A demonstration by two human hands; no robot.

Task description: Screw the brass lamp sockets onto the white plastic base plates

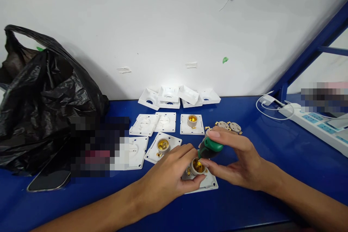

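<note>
My right hand (243, 159) is closed around the green and black handle of a screwdriver (210, 148), its lower end at the rim of a lamp socket (198, 166). This socket has a brass-coloured threaded inside and a pale ring, and sits on a square white base plate (208, 184). Wrapped about the socket and plate from the left is my left hand (174, 168), thumb against the near side. The screwdriver's tip is hidden inside or behind the socket. Another socket on its plate (163, 146) lies just behind my left hand.
Further back are a third plate with socket (192, 120), bare white plates (144, 124) and several white box covers (190, 94) by the wall. Loose socket parts (234, 127) lie beyond my right hand. A black bag (51, 90) and phone (50, 174) are left, a power strip (318, 123) right.
</note>
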